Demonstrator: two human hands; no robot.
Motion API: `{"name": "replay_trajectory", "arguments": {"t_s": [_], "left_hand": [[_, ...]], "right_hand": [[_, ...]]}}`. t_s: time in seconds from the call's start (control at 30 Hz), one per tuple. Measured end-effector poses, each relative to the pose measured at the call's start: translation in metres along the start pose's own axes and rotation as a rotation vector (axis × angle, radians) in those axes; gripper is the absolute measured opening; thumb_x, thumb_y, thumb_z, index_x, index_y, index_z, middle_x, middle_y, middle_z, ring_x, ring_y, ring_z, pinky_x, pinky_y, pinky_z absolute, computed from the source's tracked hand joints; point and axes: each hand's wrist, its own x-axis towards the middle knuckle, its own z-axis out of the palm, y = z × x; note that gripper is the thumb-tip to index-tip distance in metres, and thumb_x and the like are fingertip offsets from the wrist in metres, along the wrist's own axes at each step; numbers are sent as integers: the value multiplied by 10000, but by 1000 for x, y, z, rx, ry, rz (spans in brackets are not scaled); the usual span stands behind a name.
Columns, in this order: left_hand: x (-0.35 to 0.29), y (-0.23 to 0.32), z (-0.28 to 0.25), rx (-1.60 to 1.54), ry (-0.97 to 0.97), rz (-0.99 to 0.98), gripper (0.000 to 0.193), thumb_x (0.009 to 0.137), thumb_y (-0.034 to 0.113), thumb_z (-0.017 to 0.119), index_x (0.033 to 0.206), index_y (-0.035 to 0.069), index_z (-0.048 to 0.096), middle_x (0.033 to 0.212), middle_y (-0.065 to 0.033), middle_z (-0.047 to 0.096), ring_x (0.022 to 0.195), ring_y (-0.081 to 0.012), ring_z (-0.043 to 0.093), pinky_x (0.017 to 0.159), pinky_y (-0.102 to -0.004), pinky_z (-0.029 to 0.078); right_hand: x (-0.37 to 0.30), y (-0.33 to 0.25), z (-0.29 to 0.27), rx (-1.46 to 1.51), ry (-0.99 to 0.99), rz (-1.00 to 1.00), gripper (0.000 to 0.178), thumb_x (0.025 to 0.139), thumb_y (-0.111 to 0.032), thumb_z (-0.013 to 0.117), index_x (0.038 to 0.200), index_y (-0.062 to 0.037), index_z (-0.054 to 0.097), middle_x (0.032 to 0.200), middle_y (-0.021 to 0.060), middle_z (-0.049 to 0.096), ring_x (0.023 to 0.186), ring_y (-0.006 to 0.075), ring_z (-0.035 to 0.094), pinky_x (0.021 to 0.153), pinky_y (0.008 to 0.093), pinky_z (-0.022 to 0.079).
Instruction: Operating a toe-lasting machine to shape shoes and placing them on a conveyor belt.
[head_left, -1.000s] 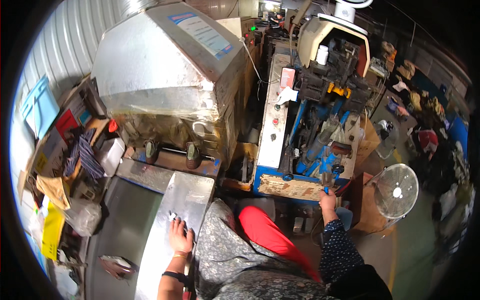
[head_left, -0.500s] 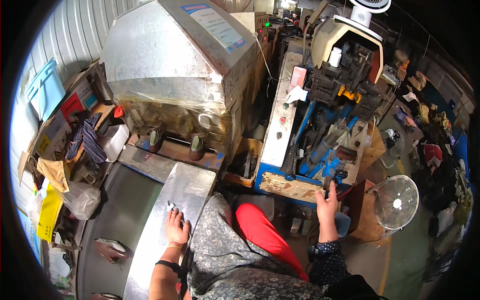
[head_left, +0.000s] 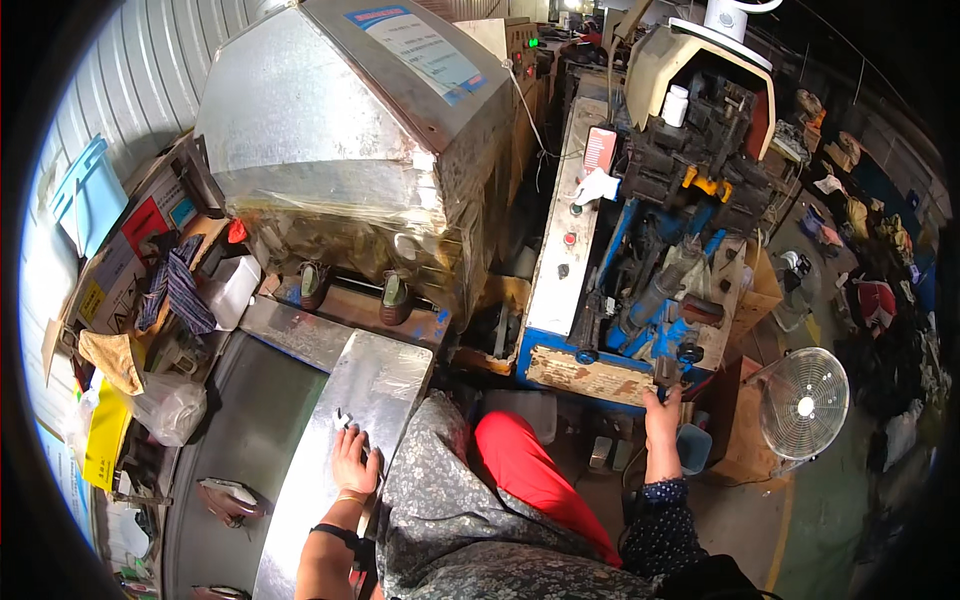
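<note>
My left hand (head_left: 354, 464) lies flat with fingers apart on a shiny metal bench top (head_left: 375, 375). Just beyond its fingertips is a small metal piece (head_left: 343, 418). At the front of a blue machine (head_left: 560, 347), my right hand (head_left: 661, 418) has its thumb and fingers closed about a dark metal end piece (head_left: 665, 373); the fingers are partly hidden. Left of the bench top, a shoe upper (head_left: 232, 500) rests on a dark conveyor belt (head_left: 225, 425), with part of another at the lower edge. Two dark shoes (head_left: 396, 298) stand at the mouth of a metal hood (head_left: 320, 130).
A round standing fan (head_left: 804, 405) is at the right, beside a cardboard box (head_left: 737, 420). Cloths, a plastic bag (head_left: 168, 408) and a white container (head_left: 232, 290) crowd the left side. A white panel with buttons (head_left: 565, 270) runs along the machine.
My right hand has gone from stretched fingers to closing on the machine's dark end piece. The left hand stays on the bench top. The view has shifted slightly.
</note>
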Motion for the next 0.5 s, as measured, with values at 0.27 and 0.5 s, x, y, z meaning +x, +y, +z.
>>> {"name": "replay_trajectory", "arguments": {"t_s": [0.27,0.5], "left_hand": [[0,-4,2,-2,23,39,448,859,284,664,1215,12,676,1419,-230,575,1363,-486,463,1147,-538,369],[-1,-6,5,-6,28,43,451,855,296,674,1215,25,684,1418,-224,581,1371,-476,459,1140,-543,367]], "right_hand": [[20,27,5,-196,-38,6,777,887,-175,689,1540,57,338,1193,283,667,1069,379,672,902,445,511],[24,35,2,-453,92,-126,532,927,-172,630,1409,28,529,988,235,706,867,415,686,757,506,525]]}}
